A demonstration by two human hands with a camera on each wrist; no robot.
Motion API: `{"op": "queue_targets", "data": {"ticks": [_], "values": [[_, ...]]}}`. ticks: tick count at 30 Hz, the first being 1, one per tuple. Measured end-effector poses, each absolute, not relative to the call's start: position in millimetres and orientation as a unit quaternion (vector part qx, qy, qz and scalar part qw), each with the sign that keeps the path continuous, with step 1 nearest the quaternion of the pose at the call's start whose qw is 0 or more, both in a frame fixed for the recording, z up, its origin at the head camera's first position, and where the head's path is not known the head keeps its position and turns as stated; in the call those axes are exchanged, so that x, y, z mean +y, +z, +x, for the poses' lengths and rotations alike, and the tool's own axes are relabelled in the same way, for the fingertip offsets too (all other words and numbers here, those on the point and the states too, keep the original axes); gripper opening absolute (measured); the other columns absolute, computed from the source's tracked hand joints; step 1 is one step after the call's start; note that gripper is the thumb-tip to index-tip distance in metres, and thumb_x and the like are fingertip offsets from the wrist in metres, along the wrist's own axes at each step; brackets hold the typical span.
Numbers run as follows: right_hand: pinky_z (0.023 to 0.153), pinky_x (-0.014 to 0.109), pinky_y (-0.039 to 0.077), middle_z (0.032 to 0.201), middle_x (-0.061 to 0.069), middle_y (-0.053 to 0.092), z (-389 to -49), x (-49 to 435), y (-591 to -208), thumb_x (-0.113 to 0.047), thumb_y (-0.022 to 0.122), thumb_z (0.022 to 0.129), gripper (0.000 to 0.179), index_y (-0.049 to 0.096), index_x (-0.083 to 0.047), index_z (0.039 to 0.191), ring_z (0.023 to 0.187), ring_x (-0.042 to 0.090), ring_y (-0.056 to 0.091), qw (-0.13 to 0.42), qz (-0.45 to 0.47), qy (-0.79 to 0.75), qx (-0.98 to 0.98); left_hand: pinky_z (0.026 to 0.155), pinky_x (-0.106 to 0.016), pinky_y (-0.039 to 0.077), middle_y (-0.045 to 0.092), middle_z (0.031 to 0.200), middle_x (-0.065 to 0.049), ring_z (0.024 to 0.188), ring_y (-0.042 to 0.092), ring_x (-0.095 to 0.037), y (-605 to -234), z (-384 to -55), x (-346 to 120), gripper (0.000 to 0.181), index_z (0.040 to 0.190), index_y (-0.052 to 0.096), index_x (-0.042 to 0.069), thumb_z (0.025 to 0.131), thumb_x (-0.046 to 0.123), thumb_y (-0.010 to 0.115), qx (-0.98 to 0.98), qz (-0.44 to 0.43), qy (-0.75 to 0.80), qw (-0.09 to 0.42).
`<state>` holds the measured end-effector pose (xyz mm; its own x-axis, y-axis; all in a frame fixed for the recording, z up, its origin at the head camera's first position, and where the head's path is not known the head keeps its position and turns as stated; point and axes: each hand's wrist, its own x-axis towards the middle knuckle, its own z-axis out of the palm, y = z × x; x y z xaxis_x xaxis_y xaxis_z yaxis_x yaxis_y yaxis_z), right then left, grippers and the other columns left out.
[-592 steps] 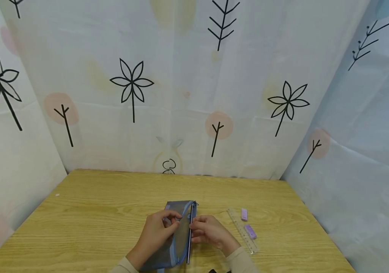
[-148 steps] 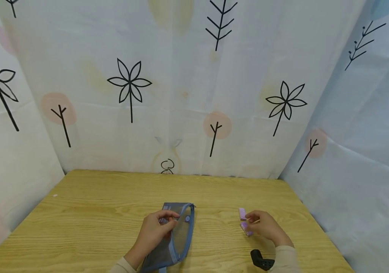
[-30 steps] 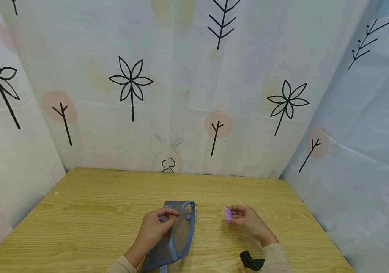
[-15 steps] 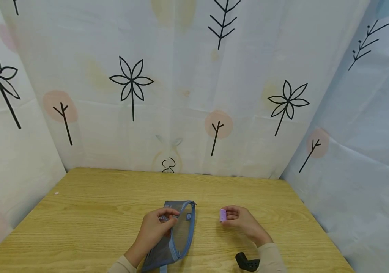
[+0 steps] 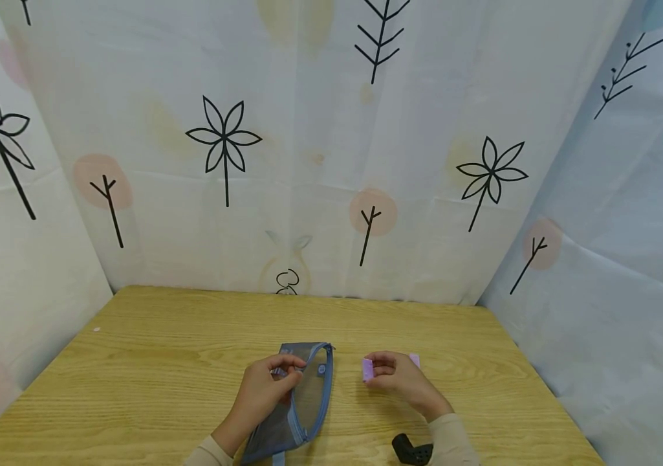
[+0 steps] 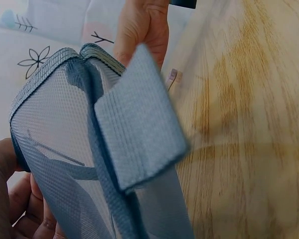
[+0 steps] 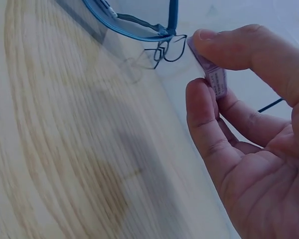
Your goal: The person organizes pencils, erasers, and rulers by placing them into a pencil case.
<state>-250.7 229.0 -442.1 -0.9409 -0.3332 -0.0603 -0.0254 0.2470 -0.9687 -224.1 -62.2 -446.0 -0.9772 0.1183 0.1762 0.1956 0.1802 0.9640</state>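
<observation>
My left hand (image 5: 264, 388) pinches the near edge of a blue-grey mesh pencil case (image 5: 312, 404), which lies tilted with its zipped mouth gaping to the right. In the left wrist view the mesh side of the pencil case (image 6: 65, 134) fills the middle, a fabric tab sticking out, with fingers (image 6: 25, 199) at its left edge. To the right of the case, my right hand (image 5: 407, 382) holds a small purple eraser (image 5: 368, 370). The right wrist view shows this eraser (image 7: 214, 74) pinched between thumb and fingertips, above the table, the case's blue rim beyond it.
A second purple eraser (image 5: 414, 360) lies on the wooden table (image 5: 191, 362) behind the right hand, partly hidden by it. A black wrist-worn device (image 5: 411, 450) sits by the right sleeve. Patterned white cloth (image 5: 296, 162) walls in the table's back and sides.
Earlier the right hand held a dark pen at the pencil case and a ruler lay on the table; both are out of sight now. The right hand has picked up an eraser and moved it left.
</observation>
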Motion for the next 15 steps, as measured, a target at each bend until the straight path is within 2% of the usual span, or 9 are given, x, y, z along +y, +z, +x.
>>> {"op": "queue_targets", "data": {"ticks": [8, 15], "values": [[0.077, 0.026, 0.056, 0.108, 0.01, 0.065, -254.2, 213.3, -450.2, -0.007, 0.075, 0.083, 0.058, 0.051, 0.009, 0.133, 0.093, 0.014, 0.062, 0.139, -0.122, -0.607, 0.773, 0.046, -0.026, 0.051, 0.061, 0.079, -0.004, 0.046, 0.052, -0.01, -446.6, -224.8, -63.0, 0.017, 0.101, 0.073, 0.001, 0.084, 0.006, 0.071, -0.768, -0.105, -0.63, 0.031], [0.076, 0.025, 0.056, 0.107, 0.012, 0.065, -250.9, 207.2, -446.7, -0.005, 0.074, 0.083, 0.057, 0.05, 0.011, 0.132, 0.091, 0.014, 0.062, 0.145, -0.133, -0.606, 0.771, 0.046, -0.027, 0.052, 0.061, 0.079, -0.005, 0.046, 0.054, -0.01, -446.9, -225.0, -63.9, 0.017, 0.101, 0.072, 0.001, 0.085, 0.006, 0.07, -0.77, -0.111, -0.627, 0.03]]}}
